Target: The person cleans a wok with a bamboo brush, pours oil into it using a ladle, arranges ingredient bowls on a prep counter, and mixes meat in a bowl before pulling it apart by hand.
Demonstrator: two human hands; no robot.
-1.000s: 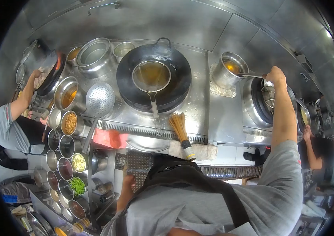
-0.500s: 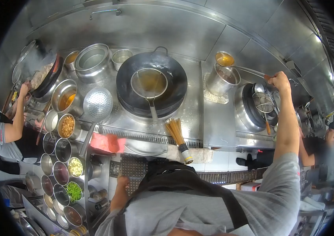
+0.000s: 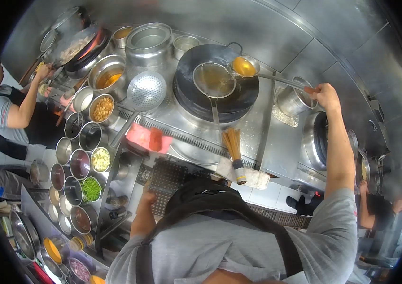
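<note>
My right hand (image 3: 326,96) is closed around the handle of a ladle (image 3: 276,78), stretched out to the right. Its bowl, full of yellow-orange liquid, hangs over the right part of a black wok (image 3: 246,97). Beside that bowl, a round fine-mesh strainer (image 3: 214,80) lies over the wok, its handle pointing toward me. Yellowish liquid shows through the mesh. Down by my waist is my left hand (image 3: 148,198), near a dark perforated mat (image 3: 169,177); its fingers are too hidden to make out. A bamboo brush (image 3: 233,149) lies on a folded cloth (image 3: 257,177) at the stove edge.
A steel pot (image 3: 293,102) stands right of the wok. To the left are a perforated skimmer (image 3: 146,90), a pot of orange liquid (image 3: 92,75), a red cloth (image 3: 137,138) and several ingredient tins (image 3: 79,164). A co-worker (image 3: 19,111) handles another wok at far left.
My right hand has carried the ladle left, from above the steel pot to over the wok's edge. The camera view has turned, shifting the stove rightward. My left hand stays low.
</note>
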